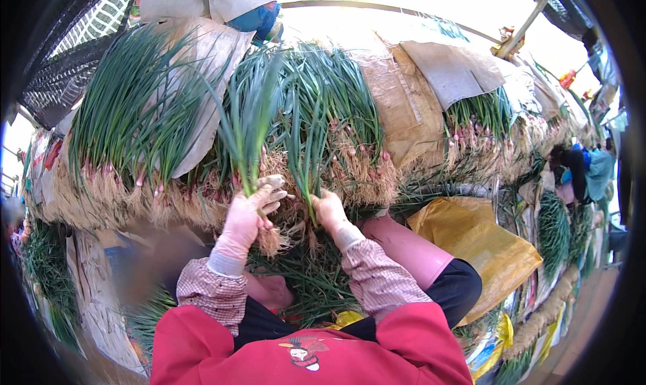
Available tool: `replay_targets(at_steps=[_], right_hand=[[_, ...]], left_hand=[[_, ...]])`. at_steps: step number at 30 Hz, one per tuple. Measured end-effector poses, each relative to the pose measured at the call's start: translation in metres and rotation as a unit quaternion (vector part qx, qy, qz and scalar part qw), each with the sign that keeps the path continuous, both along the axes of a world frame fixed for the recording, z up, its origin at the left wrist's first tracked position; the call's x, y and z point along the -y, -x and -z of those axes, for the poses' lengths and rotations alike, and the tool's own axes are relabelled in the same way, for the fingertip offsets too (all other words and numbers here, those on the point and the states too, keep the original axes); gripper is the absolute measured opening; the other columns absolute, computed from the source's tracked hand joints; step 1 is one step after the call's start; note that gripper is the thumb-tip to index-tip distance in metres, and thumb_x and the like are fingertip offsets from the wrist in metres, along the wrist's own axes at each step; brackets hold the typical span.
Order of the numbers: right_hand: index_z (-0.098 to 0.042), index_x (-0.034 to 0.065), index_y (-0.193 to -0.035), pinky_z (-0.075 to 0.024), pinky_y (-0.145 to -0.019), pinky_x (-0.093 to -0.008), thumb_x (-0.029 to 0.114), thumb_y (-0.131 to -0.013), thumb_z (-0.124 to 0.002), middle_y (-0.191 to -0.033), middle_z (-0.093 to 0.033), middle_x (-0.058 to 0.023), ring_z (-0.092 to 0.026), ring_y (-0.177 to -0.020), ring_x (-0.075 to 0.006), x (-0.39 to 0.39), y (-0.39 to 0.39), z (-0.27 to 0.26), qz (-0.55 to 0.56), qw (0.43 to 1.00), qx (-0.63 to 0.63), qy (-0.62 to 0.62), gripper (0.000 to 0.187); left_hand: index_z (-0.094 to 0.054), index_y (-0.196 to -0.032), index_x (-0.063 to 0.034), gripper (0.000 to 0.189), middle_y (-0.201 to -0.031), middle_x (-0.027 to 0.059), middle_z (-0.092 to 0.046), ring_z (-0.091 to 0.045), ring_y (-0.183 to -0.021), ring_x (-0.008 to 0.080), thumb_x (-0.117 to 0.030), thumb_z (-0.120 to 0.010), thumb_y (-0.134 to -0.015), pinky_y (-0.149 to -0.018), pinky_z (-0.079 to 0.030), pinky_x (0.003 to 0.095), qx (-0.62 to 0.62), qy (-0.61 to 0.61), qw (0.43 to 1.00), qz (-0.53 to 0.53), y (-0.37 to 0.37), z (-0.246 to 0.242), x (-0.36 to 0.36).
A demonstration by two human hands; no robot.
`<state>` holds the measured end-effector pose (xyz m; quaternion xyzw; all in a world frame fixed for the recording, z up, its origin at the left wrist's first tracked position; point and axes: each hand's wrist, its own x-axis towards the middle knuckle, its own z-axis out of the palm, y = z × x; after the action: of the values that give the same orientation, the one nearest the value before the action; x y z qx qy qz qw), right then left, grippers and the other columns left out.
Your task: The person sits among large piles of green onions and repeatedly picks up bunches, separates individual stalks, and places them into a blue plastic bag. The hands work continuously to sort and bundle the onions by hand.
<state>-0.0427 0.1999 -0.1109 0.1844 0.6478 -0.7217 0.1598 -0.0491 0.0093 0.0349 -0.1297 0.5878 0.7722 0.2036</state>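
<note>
My left hand (247, 216) grips a small bunch of spring onions (247, 147); their green leaves point up and away, and pink bulbs with pale roots hang below the fist. Pale coverings show on some of its fingers. To its right, my right hand (329, 211) is closed around a few more spring onions (304, 168), roots downward. Just beyond both hands lies a thick row of spring onions (333, 82), bulbs and tangled roots (348, 168) facing me. Another bundle of spring onions (126, 112) is spread on the left, partly over a pale sheet (217, 82).
Brown sheeting (409, 107) and a grey sheet (449, 69) cover part of the row. A yellow woven sack (474, 243) lies by my right knee. Loose green leaves (318, 284) litter the ground between my pink boots (404, 248). Another person (585, 173) is at far right.
</note>
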Motion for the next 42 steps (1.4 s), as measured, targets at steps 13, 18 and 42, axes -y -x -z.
replay_targets(at_steps=[13,18,42], right_hand=[[-0.064,0.0101,-0.102,-0.0537,-0.074,-0.0421,0.030,-0.085,-0.062,-0.085,-0.068,-0.0142,-0.067,-0.077,-0.0320,-0.107,-0.104,-0.032,-0.350,0.807,-0.064,-0.472,0.026],[-0.064,0.0118,-0.100,-0.0551,-0.069,-0.0377,0.008,-0.082,-0.063,-0.083,-0.068,-0.0120,-0.068,-0.075,-0.0283,-0.145,-0.077,-0.070,-0.104,0.823,-0.185,-0.528,0.018],[-0.066,0.0089,-0.096,-0.0518,-0.070,-0.0439,0.035,-0.090,-0.057,-0.077,-0.065,-0.0181,-0.065,-0.076,-0.0355,-0.010,-0.123,-0.130,-0.341,0.854,-0.200,-0.339,0.028]], left_hand=[[-0.057,-0.125,0.0007,0.036,-0.082,0.0079,-0.067,-0.052,-0.052,0.0107,-0.021,-0.050,-0.098,-0.043,-0.042,0.0239,0.032,-0.152,0.987,0.049,0.010,-0.002,0.020],[-0.058,-0.124,-0.0024,0.033,-0.085,0.0079,-0.066,-0.053,-0.054,0.0116,-0.021,-0.048,-0.099,-0.044,-0.044,0.0236,0.029,-0.113,0.992,0.044,0.006,-0.001,0.029],[-0.065,-0.101,0.0034,0.028,-0.056,0.0031,-0.055,-0.052,-0.046,0.0151,-0.024,-0.060,-0.094,-0.042,-0.041,0.0259,0.170,-0.093,0.975,0.113,-0.071,0.029,-0.019]])
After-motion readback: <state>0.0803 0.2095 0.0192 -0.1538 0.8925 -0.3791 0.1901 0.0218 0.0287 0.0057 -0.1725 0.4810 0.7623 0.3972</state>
